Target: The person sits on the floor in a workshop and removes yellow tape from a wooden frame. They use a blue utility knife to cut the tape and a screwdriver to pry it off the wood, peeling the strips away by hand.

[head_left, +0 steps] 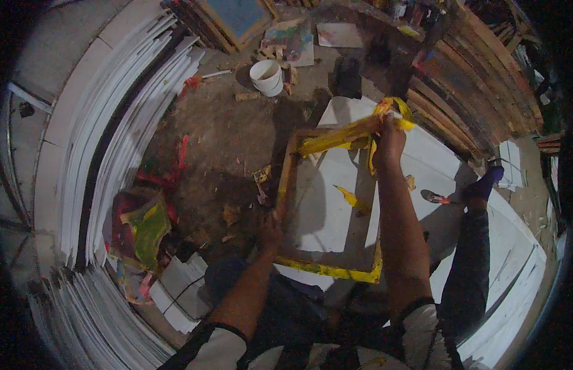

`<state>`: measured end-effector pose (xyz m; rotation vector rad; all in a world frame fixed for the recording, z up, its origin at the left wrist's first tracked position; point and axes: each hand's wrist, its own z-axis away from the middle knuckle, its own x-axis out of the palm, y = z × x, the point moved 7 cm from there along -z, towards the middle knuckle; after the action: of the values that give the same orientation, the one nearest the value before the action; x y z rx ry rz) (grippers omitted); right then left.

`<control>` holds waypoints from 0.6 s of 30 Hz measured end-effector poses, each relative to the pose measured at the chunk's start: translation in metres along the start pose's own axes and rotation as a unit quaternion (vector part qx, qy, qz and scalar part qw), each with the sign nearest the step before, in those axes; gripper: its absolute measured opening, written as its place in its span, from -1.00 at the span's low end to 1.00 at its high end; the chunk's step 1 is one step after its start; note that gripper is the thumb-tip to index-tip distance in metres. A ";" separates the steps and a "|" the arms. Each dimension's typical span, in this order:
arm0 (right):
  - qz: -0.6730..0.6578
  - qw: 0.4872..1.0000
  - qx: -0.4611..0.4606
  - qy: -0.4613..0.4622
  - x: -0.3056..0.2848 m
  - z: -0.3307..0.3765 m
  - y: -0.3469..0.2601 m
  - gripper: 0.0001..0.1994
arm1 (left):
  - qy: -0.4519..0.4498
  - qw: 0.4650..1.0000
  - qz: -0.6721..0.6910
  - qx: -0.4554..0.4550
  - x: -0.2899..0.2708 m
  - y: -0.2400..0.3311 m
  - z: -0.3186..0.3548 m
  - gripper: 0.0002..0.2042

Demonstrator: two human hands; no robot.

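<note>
A rectangular wooden frame [323,268], smeared with yellow, is tilted up in front of me over white sheets. My left hand [269,233] is closed round its left side bar. At the far right corner my right hand [391,139] is closed on a crumpled yellow-stained strip [397,110], which looks like mesh or cloth. Part of the strip hangs down beside the wrist. Through the open frame I see a small yellow scrap [351,198] and the white sheets beneath. My right fingertips are partly hidden by the strip.
White sheets [440,154] spread under the frame; a small tool [435,197] lies near my foot [484,182]. Stacked white sheets [107,135] line the left. A white bucket [266,78] stands at the back, wooden frames [465,86] lean at right, and stained cloth [144,228] lies left.
</note>
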<state>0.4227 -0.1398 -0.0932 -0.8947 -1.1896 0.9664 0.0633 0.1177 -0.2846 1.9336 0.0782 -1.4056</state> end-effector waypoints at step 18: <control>-0.033 0.990 -0.063 0.119 -0.162 0.034 -0.140 -0.50 | -0.027 0.996 -0.030 -0.084 0.019 -0.008 -0.001 -0.48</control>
<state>0.3906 -0.3377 -0.0106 -1.0344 -1.0782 0.7142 0.0678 0.1171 -0.3041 1.7679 0.2237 -1.4418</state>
